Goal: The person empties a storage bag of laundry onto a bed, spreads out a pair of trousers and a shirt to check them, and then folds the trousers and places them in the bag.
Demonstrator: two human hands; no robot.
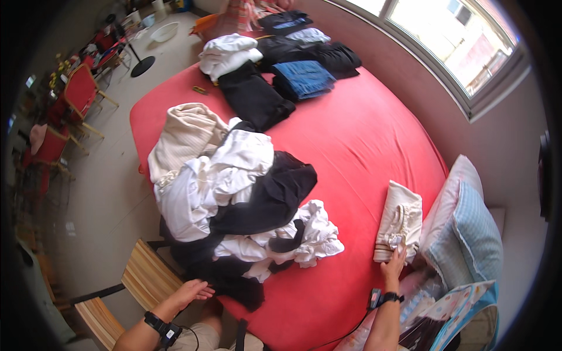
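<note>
My right hand (394, 264) rests with its fingers stretched out on the near end of a folded cream pair of drawstring pants (400, 217), which lies on the red bed sheet (351, 152). My left hand (195, 290) is held low at the near left, fingers extended and nothing in them. Beside it, black fabric (240, 286) hangs at the bed's near edge. Above that spreads a loose heap: a ribbed beige garment (190, 131), crumpled white clothes (202, 190) and a black garment (275, 190). Each wrist wears a dark strapped device.
Folded stacks stand at the bed's far end, with blue jeans (304, 79), black pants (252, 96) and white clothes (229, 54). Pillows (477, 231) lean along the right wall under the window. A wooden-slatted chair (149, 278) is at my left; red chairs (80, 89) line the floor beyond.
</note>
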